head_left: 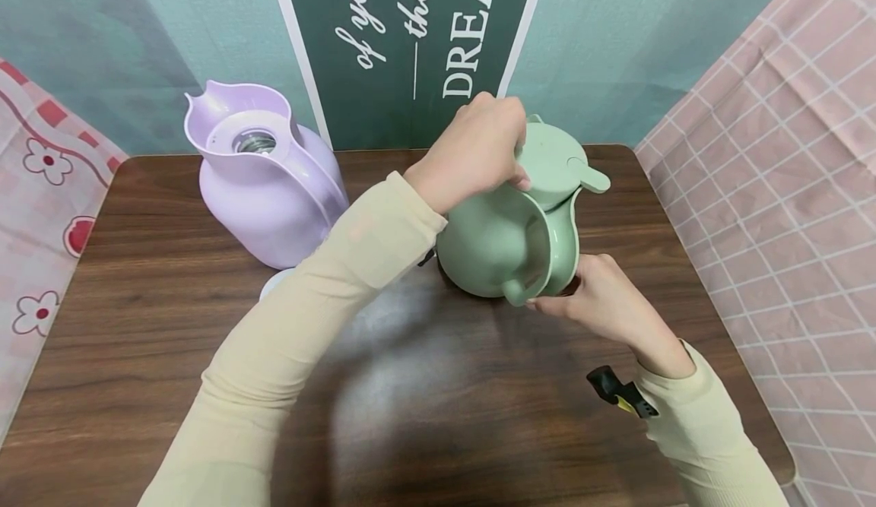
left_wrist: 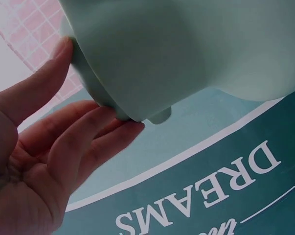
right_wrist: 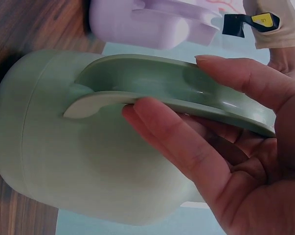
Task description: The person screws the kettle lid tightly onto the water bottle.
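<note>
A green thermos jug (head_left: 479,248) stands on the right half of the table, its handle (head_left: 547,252) toward me. Its green lid (head_left: 550,161), with a small tab, sits at the mouth. My left hand (head_left: 479,150) reaches across and holds the lid's edge, thumb on one side and fingers on the other in the left wrist view. Low at the handle is my right hand (head_left: 609,294). In the right wrist view its thumb and fingers (right_wrist: 162,127) pinch the handle from both sides.
A lilac thermos jug (head_left: 267,195) stands at the back left, its mouth uncovered and a shiny liner visible. A white round piece (head_left: 274,283) is partly hidden behind my left sleeve. Curtain and a lettered panel (head_left: 411,43) border the table's back edge.
</note>
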Demonstrator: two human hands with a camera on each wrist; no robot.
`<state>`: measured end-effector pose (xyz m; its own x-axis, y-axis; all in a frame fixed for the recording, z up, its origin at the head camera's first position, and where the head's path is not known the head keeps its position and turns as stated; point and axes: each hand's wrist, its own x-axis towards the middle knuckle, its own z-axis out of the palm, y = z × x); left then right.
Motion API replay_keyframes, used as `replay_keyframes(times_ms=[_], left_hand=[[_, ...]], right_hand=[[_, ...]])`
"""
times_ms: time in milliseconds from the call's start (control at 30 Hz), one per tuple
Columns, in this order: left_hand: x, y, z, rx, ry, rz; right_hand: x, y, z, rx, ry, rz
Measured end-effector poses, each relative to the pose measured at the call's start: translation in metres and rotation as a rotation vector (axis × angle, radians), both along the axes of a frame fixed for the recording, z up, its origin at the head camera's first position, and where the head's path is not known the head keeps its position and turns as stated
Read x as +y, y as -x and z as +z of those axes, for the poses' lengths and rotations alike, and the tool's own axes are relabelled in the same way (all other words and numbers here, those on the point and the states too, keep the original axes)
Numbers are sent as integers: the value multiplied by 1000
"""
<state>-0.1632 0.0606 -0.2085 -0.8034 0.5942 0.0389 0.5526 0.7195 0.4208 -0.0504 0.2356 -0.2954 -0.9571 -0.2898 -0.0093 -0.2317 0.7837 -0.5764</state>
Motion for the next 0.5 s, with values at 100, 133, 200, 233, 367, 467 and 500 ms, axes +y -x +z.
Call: replay_keyframes(times_ms=[100,133,200,233,367,467,500], left_hand=[[-1,2,-1,5,6,-20],[-1,3,-1,6,5,-24],[-2,4,-2,5,8,-29],[-2,4,-2,5,9,-30],[-3,4,-2,3,15,-28],[-3,3,-3,5,10,-26],[-2,3,-3,4,8,-26]], right_hand=[[-1,1,0,10,3,7],[-1,2,-1,15,3,11],[-2,2,-1,21,3,15],[-2,2,-1,23,3,17],[-3,3,-2,21,3,17],[-2,3,-2,11,-3,7],[-2,2,-1,5,-5,2]])
